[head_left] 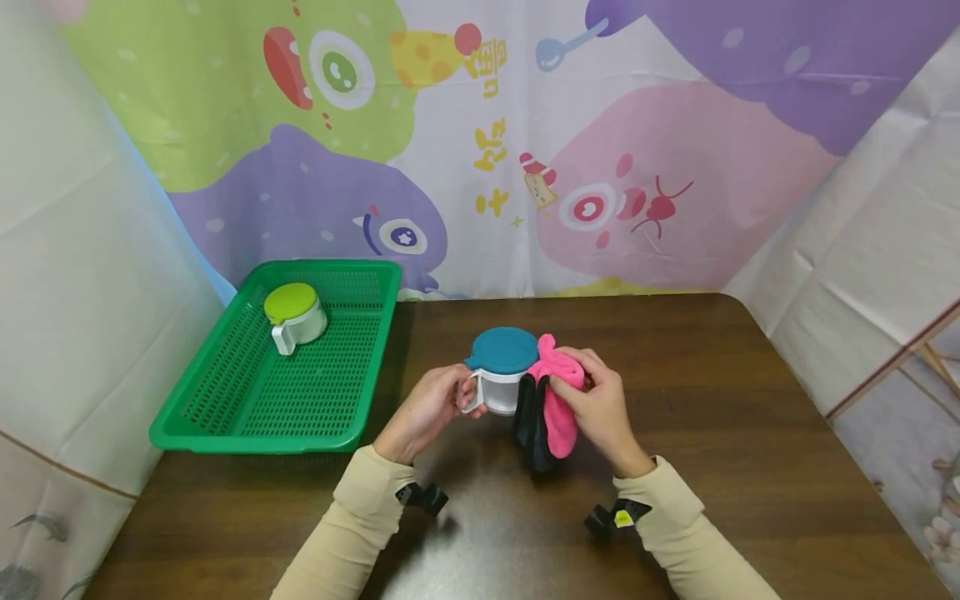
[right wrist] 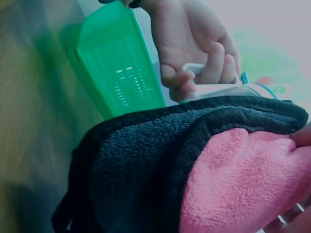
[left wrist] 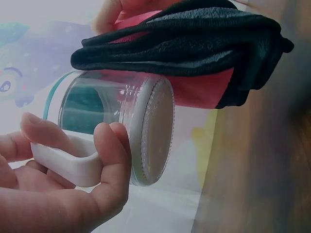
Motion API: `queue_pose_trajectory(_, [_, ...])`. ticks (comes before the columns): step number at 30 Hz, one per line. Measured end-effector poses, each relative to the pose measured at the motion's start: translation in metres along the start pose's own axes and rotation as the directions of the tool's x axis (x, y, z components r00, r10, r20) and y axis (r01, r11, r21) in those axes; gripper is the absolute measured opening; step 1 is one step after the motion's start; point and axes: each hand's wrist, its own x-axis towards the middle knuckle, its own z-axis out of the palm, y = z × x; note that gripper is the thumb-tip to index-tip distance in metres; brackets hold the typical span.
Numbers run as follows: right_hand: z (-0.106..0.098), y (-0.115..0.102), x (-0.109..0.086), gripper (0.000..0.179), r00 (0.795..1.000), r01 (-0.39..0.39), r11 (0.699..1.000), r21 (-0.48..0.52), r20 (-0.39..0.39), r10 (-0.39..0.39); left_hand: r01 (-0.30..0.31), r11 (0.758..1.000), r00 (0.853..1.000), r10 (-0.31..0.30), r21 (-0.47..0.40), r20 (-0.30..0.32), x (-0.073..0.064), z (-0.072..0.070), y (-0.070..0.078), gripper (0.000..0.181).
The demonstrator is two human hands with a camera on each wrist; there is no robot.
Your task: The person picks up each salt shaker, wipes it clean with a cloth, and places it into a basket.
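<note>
My left hand grips the white handle of a clear seasoning jar with a blue lid. In the left wrist view the fingers curl round the handle, and the jar's round base faces that camera. My right hand pinches a folded pink and dark grey cloth between thumb and fingers. The cloth lies against the jar's right side and hangs below it, its dark edging folded over on itself. Both are held up over the table.
At the left stands a green plastic basket with slotted sides. Inside it sits another jar, with a lime-green lid and a white handle. The brown wooden table meets a cartoon-printed curtain at the back.
</note>
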Motion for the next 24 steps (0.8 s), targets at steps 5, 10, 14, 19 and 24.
queue_pose_trajectory(5, [-0.005,0.0,0.004,0.036,0.999,-0.017,1.0,-0.002,0.038,0.017,0.0,1.0,1.0,0.0,0.006,0.012,-0.001,-0.001,0.0,0.03])
queue_pose_trajectory(10, [-0.01,0.0,0.007,0.036,0.998,-0.023,1.0,0.007,0.064,0.023,0.002,1.0,1.0,-0.002,-0.001,0.029,-0.001,-0.002,0.0,0.031])
queue_pose_trajectory(14, [-0.013,0.0,0.009,0.035,0.994,-0.028,1.0,-0.002,0.101,0.029,0.003,1.0,0.999,-0.003,0.0,0.035,-0.002,-0.003,0.0,0.03])
queue_pose_trajectory(19, [-0.018,-0.002,0.011,0.035,0.988,-0.018,0.999,-0.028,0.153,0.022,0.002,1.0,0.999,-0.002,0.001,0.035,-0.003,-0.004,-0.001,0.031])
queue_pose_trajectory(24, [-0.021,-0.003,0.013,0.035,0.984,-0.002,1.0,-0.03,0.177,0.007,-0.004,1.0,1.0,0.004,0.004,0.025,-0.004,-0.004,0.0,0.031])
